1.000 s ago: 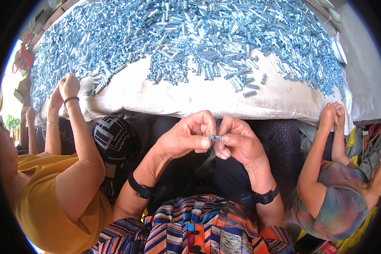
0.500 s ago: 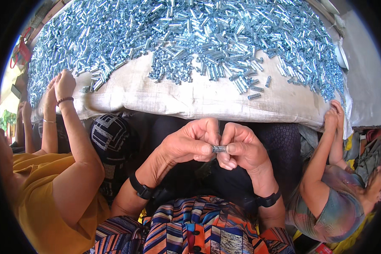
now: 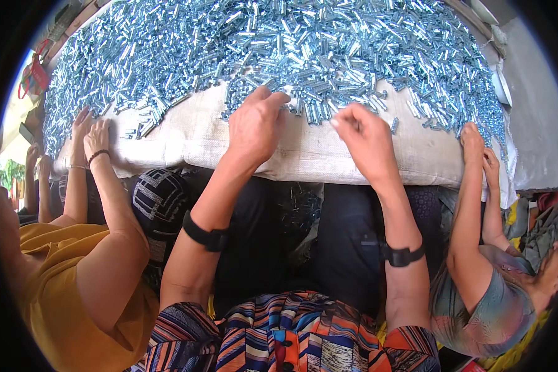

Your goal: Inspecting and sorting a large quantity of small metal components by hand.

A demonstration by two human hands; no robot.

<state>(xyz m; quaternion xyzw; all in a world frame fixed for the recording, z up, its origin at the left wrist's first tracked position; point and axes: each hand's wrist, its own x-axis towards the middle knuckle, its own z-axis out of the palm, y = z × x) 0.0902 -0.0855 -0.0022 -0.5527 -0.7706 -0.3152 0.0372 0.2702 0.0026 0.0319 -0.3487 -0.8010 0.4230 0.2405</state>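
Note:
My left hand (image 3: 254,124) is over a cluster of short, shiny metal pieces (image 3: 235,99) at the front of the pile. Its fingers bend down at the parts; motion blur and the back of the hand hide what is between them. To the right, my right hand (image 3: 367,137) hovers over the pale cloth, just in front of the longer tube-like metal sleeves (image 3: 313,111). The fingers there are curled in toward the thumb, and anything held is too blurred to make out. A single sleeve (image 3: 394,126) lies apart, right of that hand.
The big heap of bluish-silver metal parts (image 3: 186,43) covers the far side of the pale woven cloth (image 3: 198,139). A co-worker in a mustard top (image 3: 74,285) works close on my left. Another person in a patterned shirt (image 3: 483,297) sits on my right, hands at the table edge.
My hands were together above my lap, pinching a small metal sleeve. They have parted and moved forward to the pile; that sleeve is no longer visible. The neighbours' hands have shifted too.

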